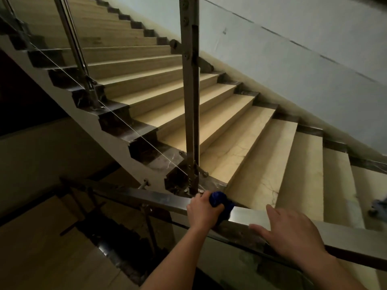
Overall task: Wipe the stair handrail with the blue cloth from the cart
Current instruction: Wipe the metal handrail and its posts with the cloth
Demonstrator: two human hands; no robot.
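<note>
Steel handrail (159,198), square in section and dully reflective, runs across the lower view from the left and on down to the right edge. Cloth (219,200): blue, bunched, lying on top of the handrail just below the foot of the post (190,101). Left hand (204,210): fingers curled over the cloth and gripping it against the rail, with most of the cloth showing past the knuckles on the right; the bare forearm comes up from the bottom of the view. Right hand (291,233): palm down on the handrail, near the left hand but apart from it, its fingers (272,211) straight and slightly spread, holding nothing. Post: metal, upright, bolted at its base to the dark stone corner of a step, with a glass panel (272,65) fixed to its right side. Stairs (240,132): beige treads and risers edged in dark marble, rising to the upper left; a second metal post (73,45) stands farther up. Wall (314,21): pale, on the right of the flight. Small blue-grey bundle (379,206) on a step at the right edge, too blurred to identify.
</note>
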